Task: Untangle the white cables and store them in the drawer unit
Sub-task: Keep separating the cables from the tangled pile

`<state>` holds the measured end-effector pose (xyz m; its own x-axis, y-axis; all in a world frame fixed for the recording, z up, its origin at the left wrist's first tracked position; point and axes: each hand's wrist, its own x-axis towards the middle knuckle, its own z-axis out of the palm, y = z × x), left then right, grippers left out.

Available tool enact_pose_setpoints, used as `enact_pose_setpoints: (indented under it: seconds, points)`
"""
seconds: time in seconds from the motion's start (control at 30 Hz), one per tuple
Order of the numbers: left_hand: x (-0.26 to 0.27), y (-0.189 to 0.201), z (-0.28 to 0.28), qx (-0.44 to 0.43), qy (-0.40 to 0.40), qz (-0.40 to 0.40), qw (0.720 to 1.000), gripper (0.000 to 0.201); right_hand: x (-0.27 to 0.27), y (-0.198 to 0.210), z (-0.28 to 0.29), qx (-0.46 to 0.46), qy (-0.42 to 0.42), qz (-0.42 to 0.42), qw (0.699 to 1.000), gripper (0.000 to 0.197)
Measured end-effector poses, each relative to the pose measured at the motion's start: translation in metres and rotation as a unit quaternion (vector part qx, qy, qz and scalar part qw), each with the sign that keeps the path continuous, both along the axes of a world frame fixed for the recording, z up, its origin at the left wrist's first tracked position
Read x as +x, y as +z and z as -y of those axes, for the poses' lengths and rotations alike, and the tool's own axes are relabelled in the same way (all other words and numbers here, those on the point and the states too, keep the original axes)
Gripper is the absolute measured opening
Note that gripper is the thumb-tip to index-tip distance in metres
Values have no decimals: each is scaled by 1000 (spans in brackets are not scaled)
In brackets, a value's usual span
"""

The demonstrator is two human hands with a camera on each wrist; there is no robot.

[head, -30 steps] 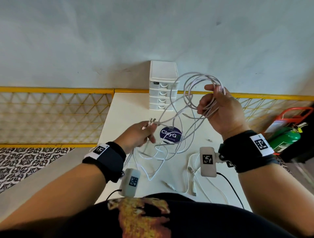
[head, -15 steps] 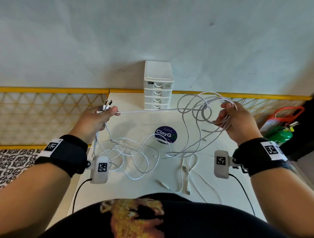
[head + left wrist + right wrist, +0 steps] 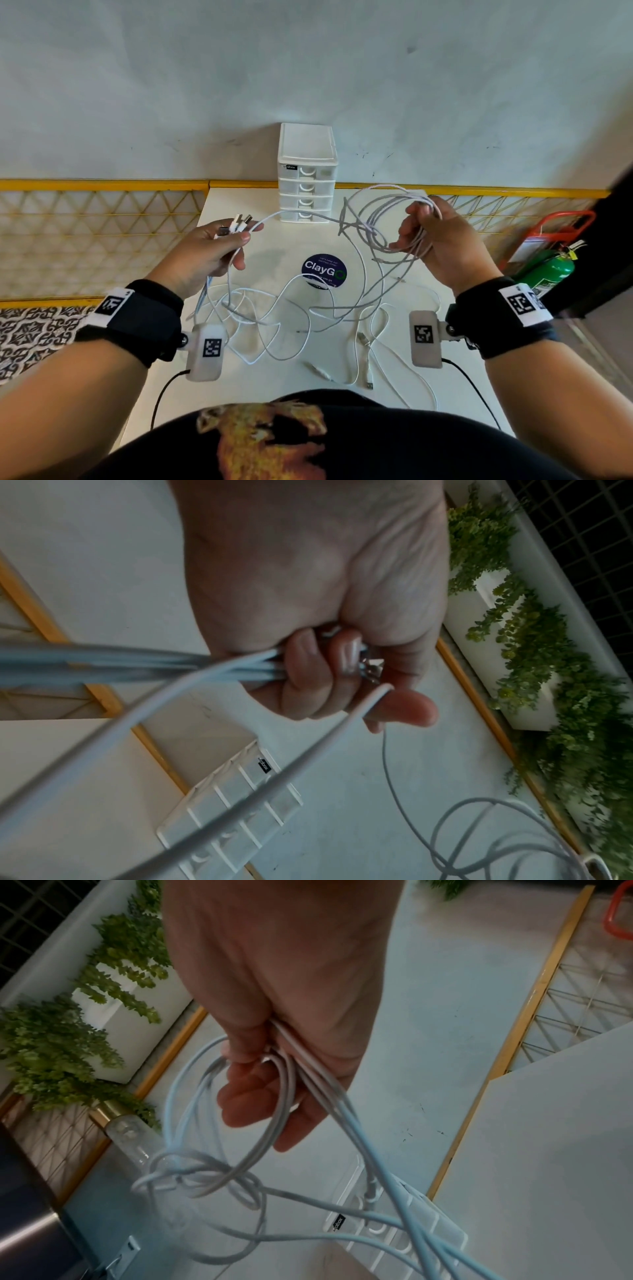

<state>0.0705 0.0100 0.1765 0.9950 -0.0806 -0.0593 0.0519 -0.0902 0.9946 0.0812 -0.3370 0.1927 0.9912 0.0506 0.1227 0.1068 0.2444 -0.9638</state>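
Note:
My left hand grips a bunch of white cable ends, their plugs sticking up past the fingers. My right hand holds a tangled coil of white cables above the table, fingers curled through the loops. One cable runs taut between both hands. More white cable lies in loose loops on the white table below. The white drawer unit stands at the table's far edge against the wall, all drawers closed.
A round blue sticker marks the table's middle. Loose cable ends lie near the front edge. Yellow lattice railings flank the table. A green fire extinguisher in a red holder stands at the right.
My left hand pulled the cable ends out to the left and up, stretching a cable across. My right hand lowered the coil, then both hands came slightly closer together.

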Motion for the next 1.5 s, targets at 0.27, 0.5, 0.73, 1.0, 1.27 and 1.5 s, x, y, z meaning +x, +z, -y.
enact_pose_setpoints:
  seconds: [0.27, 0.5, 0.73, 1.0, 1.27, 1.5]
  points:
    - [3, 0, 28, 68, 29, -3, 997, 16, -11, -1, 2, -55, 101, 75, 991, 24]
    - [-5, 12, 70, 95, -41, -20, 994, 26, -24, 14, -18, -122, 68, 103, 985, 18]
    - [-16, 18, 91, 8, -137, -86, 987, 81, -32, 24, -47, -168, -9, 47, 985, 27]
    - [-26, 9, 82, 70, -68, 4, 995, 50, -44, 23, -65, -78, -14, -10, 997, 18]
    - [-26, 9, 64, 138, 22, 92, 986, 12, -53, 12, -62, -346, -85, -26, 934, 30]
    - [-5, 15, 32, 128, 90, 133, 979, 11, -52, -2, -7, -466, -7, -61, 883, 13]
